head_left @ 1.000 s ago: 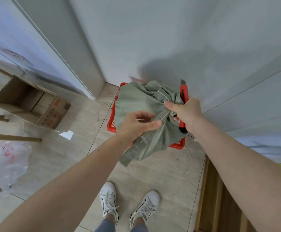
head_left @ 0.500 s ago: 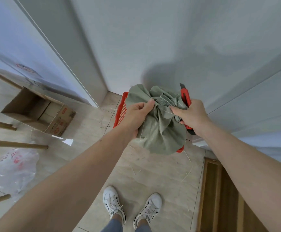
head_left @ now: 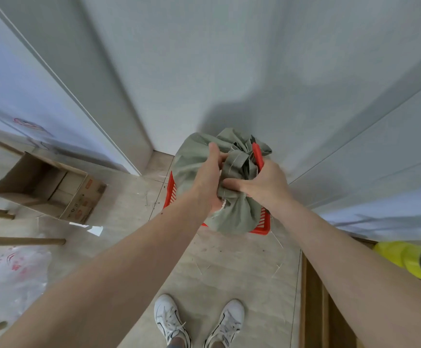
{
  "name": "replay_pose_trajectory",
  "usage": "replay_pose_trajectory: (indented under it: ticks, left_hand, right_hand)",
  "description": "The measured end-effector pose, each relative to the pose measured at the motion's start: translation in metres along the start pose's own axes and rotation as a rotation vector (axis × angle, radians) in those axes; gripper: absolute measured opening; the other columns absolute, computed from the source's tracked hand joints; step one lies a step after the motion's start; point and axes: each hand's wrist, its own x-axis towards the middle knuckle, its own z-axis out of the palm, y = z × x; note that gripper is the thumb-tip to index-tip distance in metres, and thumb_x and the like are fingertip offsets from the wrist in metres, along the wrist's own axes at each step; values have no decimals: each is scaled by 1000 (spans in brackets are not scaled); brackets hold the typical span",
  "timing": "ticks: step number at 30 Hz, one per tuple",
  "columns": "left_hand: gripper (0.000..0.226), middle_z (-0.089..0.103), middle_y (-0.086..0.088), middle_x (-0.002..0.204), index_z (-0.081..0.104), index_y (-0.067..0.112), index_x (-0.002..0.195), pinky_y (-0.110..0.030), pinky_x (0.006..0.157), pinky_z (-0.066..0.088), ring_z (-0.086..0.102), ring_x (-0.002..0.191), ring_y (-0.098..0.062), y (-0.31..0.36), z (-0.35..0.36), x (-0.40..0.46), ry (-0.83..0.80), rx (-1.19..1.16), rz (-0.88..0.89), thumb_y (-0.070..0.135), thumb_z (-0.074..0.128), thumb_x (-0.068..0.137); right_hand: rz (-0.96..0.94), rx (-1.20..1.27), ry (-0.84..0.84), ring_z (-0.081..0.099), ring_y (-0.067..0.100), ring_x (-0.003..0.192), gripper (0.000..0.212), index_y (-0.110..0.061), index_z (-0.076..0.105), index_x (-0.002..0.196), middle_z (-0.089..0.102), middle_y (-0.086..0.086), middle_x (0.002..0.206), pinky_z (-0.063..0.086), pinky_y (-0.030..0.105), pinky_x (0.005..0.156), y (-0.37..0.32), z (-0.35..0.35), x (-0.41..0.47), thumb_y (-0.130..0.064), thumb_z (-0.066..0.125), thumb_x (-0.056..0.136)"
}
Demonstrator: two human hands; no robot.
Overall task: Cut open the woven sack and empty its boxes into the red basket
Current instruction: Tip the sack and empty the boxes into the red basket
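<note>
The grey-green woven sack (head_left: 232, 212) is bunched into a ball, held up over the red basket (head_left: 263, 226) that stands on the floor by the wall. My left hand (head_left: 210, 175) grips the sack's left side with fingers curled into the folds. My right hand (head_left: 264, 185) holds a red utility knife (head_left: 257, 155) against its palm, blade end pointing up, while its thumb and fingers press into the crumpled cloth. The basket's inside is hidden under the sack, and no boxes show.
An open cardboard box (head_left: 53, 189) lies on the tiled floor at the left, with wooden legs (head_left: 23, 241) and a clear plastic bag (head_left: 13, 275) nearer me. A wooden cabinet edge (head_left: 314, 297) and a yellow object (head_left: 405, 257) are at the right. My white shoes (head_left: 196, 320) stand below.
Both hands have gathered the loose, hanging sack into a tight bundle. My left hand went from a pinch at the front to a grip over the sack's left side, and the bundle rose slightly.
</note>
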Motion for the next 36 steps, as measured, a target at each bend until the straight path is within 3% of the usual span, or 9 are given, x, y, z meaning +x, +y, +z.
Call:
replay_pose_trajectory:
  ticks: [6,11,16,20,22,25,27,33,36]
  left_hand:
    - [61,74,-6,98,73,8,102,-33,71,59,72,88,-23,1,-9,3,-52,54,51,58,38,101]
    - [43,70,-1,102,69,13,98,-23,57,51,61,64,-10,10,-16,-6,-4,123,115,50,48,101]
    - [40,62,15,110,66,28,114,-31,93,41,53,98,-5,16,-7,-37,72,393,231,59,47,97]
    - [88,35,5,158,46,37,143,-45,120,27,34,145,-13,15,-6,-47,72,533,345,90,42,74]
    - [80,23,10,164,30,37,154,-40,124,18,21,151,-7,28,-2,-61,0,564,346,81,30,86]
    - [57,67,14,117,58,29,125,-7,89,48,61,102,18,47,6,-78,-125,516,276,66,21,100]
    - [52,73,14,90,64,32,103,-9,66,53,69,78,10,56,15,-91,-245,441,186,64,23,101]
    - [63,67,9,96,50,28,142,-22,72,52,66,84,-4,75,19,-90,-153,290,223,66,22,100]
    - [53,65,6,90,63,21,108,-29,76,53,65,83,-10,67,14,-80,-121,314,172,60,28,102]
  right_hand:
    - [-19,37,176,69,11,83,38,-23,72,97,72,-10,86,55,25,75,0,-1,6,-37,89,67]
    - [-12,41,182,71,14,87,32,-24,75,100,75,-7,90,58,40,86,-7,-14,7,-37,86,73]
    - [-8,25,148,71,16,89,36,-25,75,102,76,-6,93,58,42,87,-30,-27,-5,-45,82,73]
    - [-26,10,110,70,15,90,31,-25,75,101,75,-6,94,57,39,89,-53,-39,-20,-42,82,76]
    - [-34,-61,48,68,16,92,29,-22,73,102,73,-4,96,55,34,88,-65,-46,-30,-39,80,80]
    - [-58,-87,41,67,16,93,24,-23,71,100,71,-3,98,53,32,87,-81,-52,-41,-37,78,82]
    - [-91,0,57,68,11,92,14,-29,70,95,71,-7,96,54,30,89,-94,-57,-45,-30,78,84]
    - [-71,299,89,71,0,75,9,-21,71,99,73,-9,88,51,16,62,-115,-68,-47,-25,72,91]
    - [10,325,141,68,3,69,7,-24,69,90,71,-9,82,49,16,59,-99,-58,-37,-31,68,92]
